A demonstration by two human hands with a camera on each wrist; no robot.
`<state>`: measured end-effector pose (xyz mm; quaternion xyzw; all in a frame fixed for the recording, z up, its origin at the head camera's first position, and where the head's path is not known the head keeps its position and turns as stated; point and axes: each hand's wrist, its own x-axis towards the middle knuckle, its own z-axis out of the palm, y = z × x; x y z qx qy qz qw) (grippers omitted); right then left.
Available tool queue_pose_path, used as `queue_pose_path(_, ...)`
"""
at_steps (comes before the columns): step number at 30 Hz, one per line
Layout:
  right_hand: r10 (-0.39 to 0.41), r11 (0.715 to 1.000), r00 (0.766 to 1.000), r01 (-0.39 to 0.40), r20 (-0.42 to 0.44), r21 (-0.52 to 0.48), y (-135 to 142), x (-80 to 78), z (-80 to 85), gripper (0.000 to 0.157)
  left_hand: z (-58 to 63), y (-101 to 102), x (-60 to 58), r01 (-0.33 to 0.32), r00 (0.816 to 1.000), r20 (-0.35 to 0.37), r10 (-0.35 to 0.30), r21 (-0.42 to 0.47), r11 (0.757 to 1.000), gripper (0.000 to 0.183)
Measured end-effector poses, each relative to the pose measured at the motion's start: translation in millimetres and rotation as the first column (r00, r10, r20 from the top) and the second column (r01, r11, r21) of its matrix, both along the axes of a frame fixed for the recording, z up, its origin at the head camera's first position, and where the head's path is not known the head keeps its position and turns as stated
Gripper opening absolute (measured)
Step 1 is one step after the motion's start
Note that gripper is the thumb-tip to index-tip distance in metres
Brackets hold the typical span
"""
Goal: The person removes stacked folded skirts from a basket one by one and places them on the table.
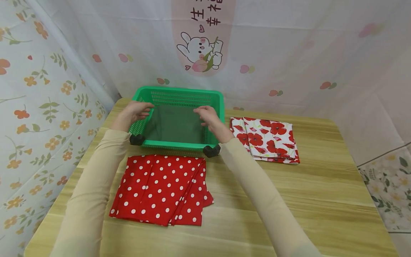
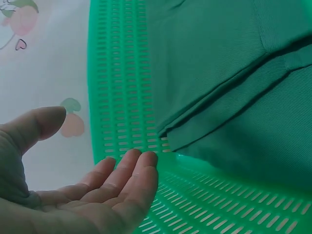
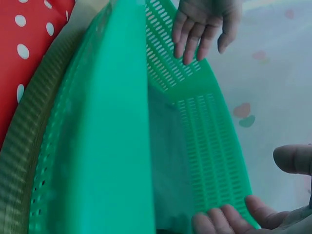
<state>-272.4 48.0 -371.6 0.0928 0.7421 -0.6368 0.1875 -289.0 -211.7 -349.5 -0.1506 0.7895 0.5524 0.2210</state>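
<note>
A green plastic basket (image 1: pixel 183 90) with slotted walls stands at the back left of the table. Inside it lies a folded dark green cloth (image 1: pixel 174 123), whose layered folds (image 2: pixel 214 97) show in the left wrist view. My left hand (image 1: pixel 138 110) hovers over the basket's left end, fingers loosely bent and thumb apart, holding nothing. Over the right end is my right hand (image 1: pixel 210 117), also holding nothing, its fingers relaxed. The left wrist view shows the left hand (image 2: pixel 97 190) palm up, close to the slotted wall. Part of the right hand (image 3: pixel 273 214) is cut off in its wrist view.
In front of the basket lies a folded red cloth with white dots (image 1: pixel 160 189). A folded white cloth with red flowers (image 1: pixel 264 139) is to the basket's right. Both rest on the wood-grain table (image 1: pixel 321 200). Printed curtains (image 1: pixel 289 64) hang behind and at the sides.
</note>
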Motion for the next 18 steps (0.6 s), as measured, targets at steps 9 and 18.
queue_pose_path(9, -0.029, 1.000, 0.998, 0.030, 0.053, -0.008, 0.5, -9.9, -11.3, 0.059, -5.4, 3.7, -11.1, 0.007, 0.998, 0.063, -0.002, -0.082, 0.997, 0.070)
queue_pose_path(18, -0.022, 1.000, 0.994, 0.023, 0.108, -0.008, -0.1, -15.7, -11.4, 0.060, -16.3, 4.9, -25.7, -0.067, 0.991, 0.107, 0.077, -0.086, 0.994, 0.071)
